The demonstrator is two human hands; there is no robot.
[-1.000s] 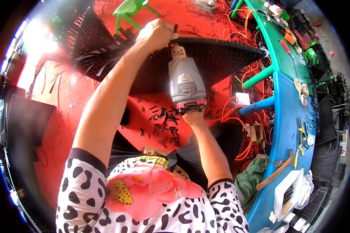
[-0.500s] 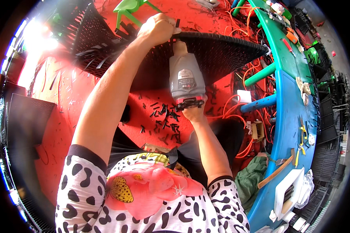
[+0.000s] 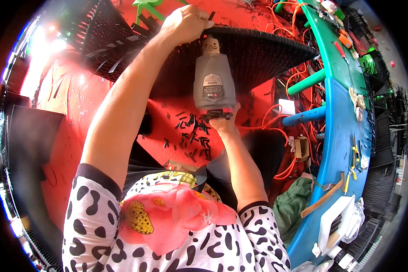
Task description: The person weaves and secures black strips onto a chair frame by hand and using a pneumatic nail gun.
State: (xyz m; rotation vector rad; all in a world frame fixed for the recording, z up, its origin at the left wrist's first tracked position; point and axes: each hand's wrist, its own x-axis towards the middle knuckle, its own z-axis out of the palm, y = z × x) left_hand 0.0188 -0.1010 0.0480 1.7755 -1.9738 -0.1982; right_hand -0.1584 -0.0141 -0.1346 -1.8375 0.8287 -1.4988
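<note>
My left hand (image 3: 187,25) is closed at the upper edge of a black woven panel (image 3: 263,52), its fingers pinching a short dark strip (image 3: 211,19). Below it, a grey power tool (image 3: 215,79) with a pale nose points away from me, the nose against or close to the panel's edge. My right hand (image 3: 223,124) grips this tool from beneath; the body hides most of its fingers. Loose black strips (image 3: 143,23) stick out of the weave left of my left hand.
Cut black scraps (image 3: 195,136) litter the red floor between my knees. To the right stand a green bench (image 3: 337,63) and a blue bench (image 3: 344,136) with pliers (image 3: 352,167) and a hammer (image 3: 324,197). Orange cords (image 3: 281,131) trail beneath. A green stool (image 3: 149,7) stands beyond the panel.
Both hands, the tool and the panel's near edge have shifted slightly up and away in the picture. The tool's pale nose shows more plainly now. Both grips look the same.
</note>
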